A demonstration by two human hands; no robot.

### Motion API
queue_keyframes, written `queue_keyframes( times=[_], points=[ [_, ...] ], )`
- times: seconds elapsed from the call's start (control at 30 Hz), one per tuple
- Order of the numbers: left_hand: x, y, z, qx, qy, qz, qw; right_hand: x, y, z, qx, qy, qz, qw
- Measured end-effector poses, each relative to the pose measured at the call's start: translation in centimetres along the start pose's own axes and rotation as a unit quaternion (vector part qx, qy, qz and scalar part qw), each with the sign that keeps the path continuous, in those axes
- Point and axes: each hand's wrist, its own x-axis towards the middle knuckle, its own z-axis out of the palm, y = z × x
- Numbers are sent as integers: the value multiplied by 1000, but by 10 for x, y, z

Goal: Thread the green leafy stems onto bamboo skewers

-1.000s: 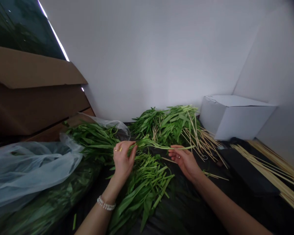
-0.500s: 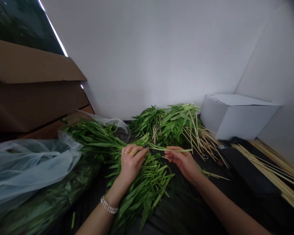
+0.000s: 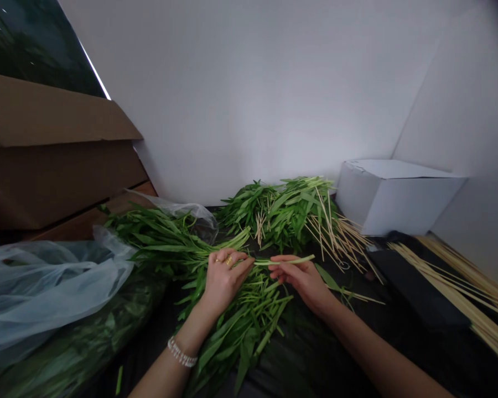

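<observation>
My left hand and my right hand both pinch one long green stem held level between them, over a loose pile of cut green stems and leaves on the black surface. The stem's leafy end runs left past my left hand into a heap of leafy greens. My left wrist wears a pearl bracelet and two fingers carry gold rings. Behind the hands lies a second heap of greens threaded on wooden skewers.
A clear plastic bag covers more greens at the left. Brown cardboard boxes stand at the left, a white box at the right. Long bamboo skewers and a flat black object lie at the right.
My left hand has slid right along the stem and my right hand left, so the hands are closer together. The stem's free end sticks out less beyond my right hand.
</observation>
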Motion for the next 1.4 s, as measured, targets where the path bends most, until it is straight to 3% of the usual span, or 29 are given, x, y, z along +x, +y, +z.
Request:
queue_keyframes(
  times=[0.23,0.47,0.57,0.67,0.73,0.8,0.93,1.07,1.23,1.4],
  points=[
    [-1,-4,2,-10,24,-21,999,5,-8,-7,57,75,0,996],
    [1,-7,1,-89,58,-131,986,4,-5,-5,59,46,20,997],
    [-1,-23,-1,-149,118,-238,953,4,-8,-6,59,49,18,997],
    [-4,-40,-3,-181,198,-349,898,6,-12,-9,55,64,0,996],
    [-6,-45,-3,-194,225,-377,877,6,-12,-11,39,67,-12,997],
    [-6,-43,-4,-174,231,-360,887,7,-10,-11,7,63,-24,998],
    [-6,-26,-5,-75,210,-243,944,5,-5,-9,-76,47,-47,995],
    [-4,-9,-4,-56,124,-123,983,3,-6,-5,-125,38,-57,990],
    [-6,-2,5,-48,38,-69,996,1,-7,-2,-163,23,-79,983],
    [-12,-7,15,-58,6,-40,997,1,-5,-1,-179,-5,-110,978]
  ],
)
